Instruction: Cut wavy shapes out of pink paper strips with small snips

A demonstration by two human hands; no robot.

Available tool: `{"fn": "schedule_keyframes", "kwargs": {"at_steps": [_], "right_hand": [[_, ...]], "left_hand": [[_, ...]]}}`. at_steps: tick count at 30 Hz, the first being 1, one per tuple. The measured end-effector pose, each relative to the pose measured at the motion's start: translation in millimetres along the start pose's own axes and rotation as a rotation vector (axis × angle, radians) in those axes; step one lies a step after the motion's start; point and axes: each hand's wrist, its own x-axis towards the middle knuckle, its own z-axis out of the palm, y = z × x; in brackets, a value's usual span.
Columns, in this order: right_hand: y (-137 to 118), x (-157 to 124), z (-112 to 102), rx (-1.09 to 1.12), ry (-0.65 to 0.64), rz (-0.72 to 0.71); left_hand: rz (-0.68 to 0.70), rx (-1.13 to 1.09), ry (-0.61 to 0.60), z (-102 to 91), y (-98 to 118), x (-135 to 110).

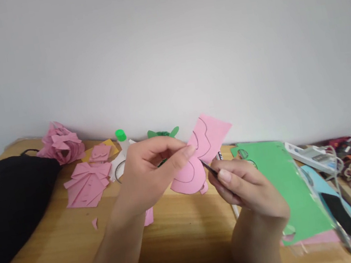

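In the head view, my left hand [155,170] pinches a pink paper piece [214,136] between thumb and fingers, above the table. Curved petal-like outlines are drawn on it in dark line, and its lower part [189,178] has a rounded cut edge. My right hand [246,182] is closed around small dark scissors [210,168]; their handles are hidden in the fingers. The blade tip touches the paper at the notch between its rounded part and its square-cornered part. Behind the right hand lies a white pen [235,212], partly covered.
Pink paper pieces [89,185] and a pink paper flower [60,143] lie left, near a dark cloth [14,210]. A green-capped glue stick [121,136] stands behind my left hand. Green sheets [292,193], a power strip [312,156] and clutter occupy the right. A wall rises behind.
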Motion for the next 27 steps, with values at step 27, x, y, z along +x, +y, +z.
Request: {"fn": "schedule_keyframes", "kwargs": {"at_steps": [27], "right_hand": [[11, -1, 12, 0.254, 0.039, -0.054]], "left_hand": [[-0.347, -0.512, -0.165, 16.4, -3, 1]]}}
